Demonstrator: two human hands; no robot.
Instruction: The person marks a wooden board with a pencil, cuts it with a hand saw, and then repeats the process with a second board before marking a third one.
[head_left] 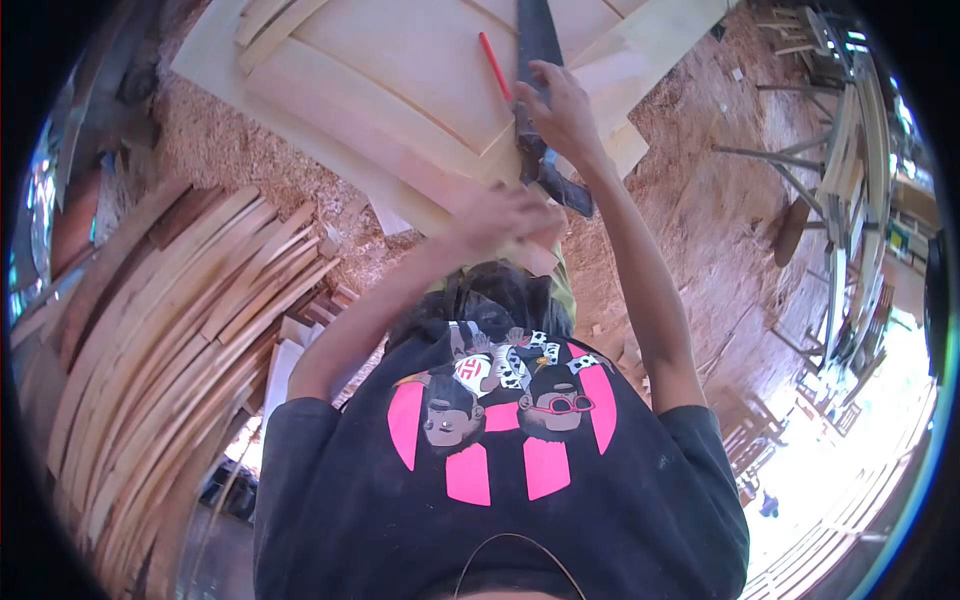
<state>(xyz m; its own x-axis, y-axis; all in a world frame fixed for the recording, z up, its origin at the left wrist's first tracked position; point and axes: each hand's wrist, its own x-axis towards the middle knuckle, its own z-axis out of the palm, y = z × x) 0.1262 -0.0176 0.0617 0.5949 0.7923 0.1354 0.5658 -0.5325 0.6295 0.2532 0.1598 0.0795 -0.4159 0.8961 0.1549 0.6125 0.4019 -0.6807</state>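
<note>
A handsaw lies on the pale wooden panel (pixel 390 50), its dark blade (pixel 538 40) pointing away from me and its handle (pixel 566 192) toward me. My right hand (pixel 562 112) is over the blade, fingers apart and slightly bent, with nothing seen in its grasp. Left of the blade rests a red pencil (pixel 494 64), close to the right fingertips. Nearer my body, my left hand (pixel 505 215) is over the near edge of the boards, left of the saw handle. It is blurred, but its fingers look stretched out.
Loose wood strips (pixel 275 35) lie on the panel's far left. A large stack of curved planks (pixel 170 330) fills the left side. Wood shavings (pixel 690 220) cover the ground. To the right, more timber (pixel 850 170) leans on a wooden frame.
</note>
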